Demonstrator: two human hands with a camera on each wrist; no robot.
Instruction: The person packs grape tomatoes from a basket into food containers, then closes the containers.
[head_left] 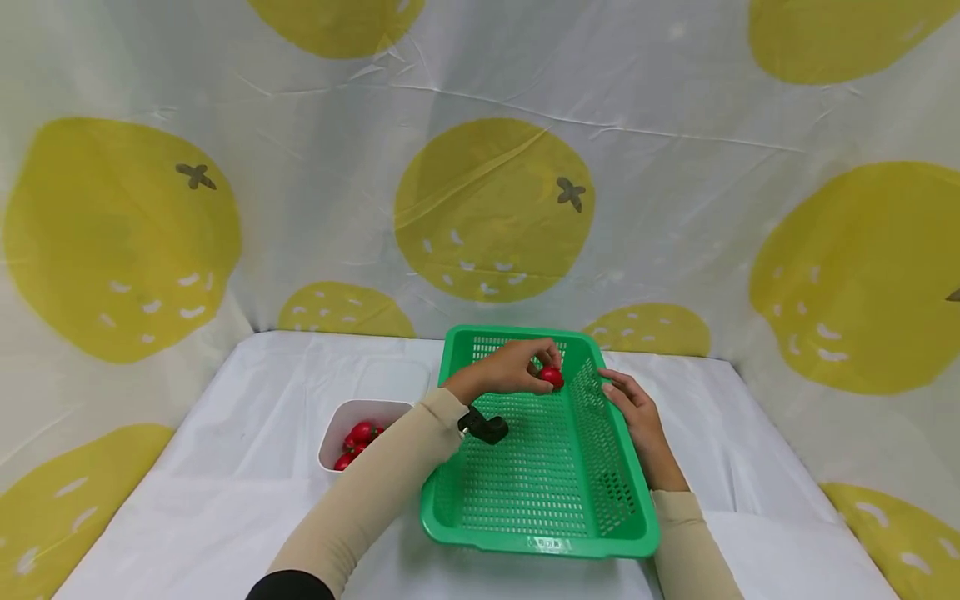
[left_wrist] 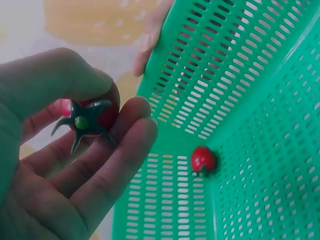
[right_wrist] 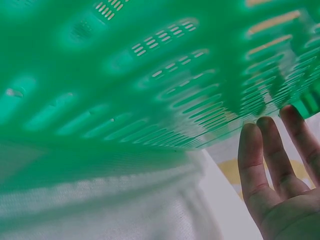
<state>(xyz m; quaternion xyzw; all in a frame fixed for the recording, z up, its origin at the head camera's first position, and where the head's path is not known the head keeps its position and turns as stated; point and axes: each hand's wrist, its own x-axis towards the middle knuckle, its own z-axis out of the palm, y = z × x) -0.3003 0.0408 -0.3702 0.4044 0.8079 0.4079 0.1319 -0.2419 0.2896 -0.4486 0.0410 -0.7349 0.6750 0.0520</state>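
My left hand (head_left: 513,367) is over the far part of a green perforated plastic basket (head_left: 540,546). Thumb and fingertips pinch a red cherry tomato (left_wrist: 111,107) whose green leafy top faces the wrist camera. Below it, in a corner on the basket floor, lies another cherry tomato (left_wrist: 203,160). My right hand (head_left: 637,412) is at the basket's right side; its fairly straight fingers touch near the rim from outside. The right wrist view shows those fingers (right_wrist: 251,155) against the outer wall.
Left of the basket, partly behind my left forearm, stands a white tub (head_left: 330,437) holding several red cherry tomatoes (head_left: 362,433). Behind it a pale translucent lid (head_left: 392,379) lies flat on the white-covered table (head_left: 247,467). A lemon-printed sheet (head_left: 322,192) hangs at the back.
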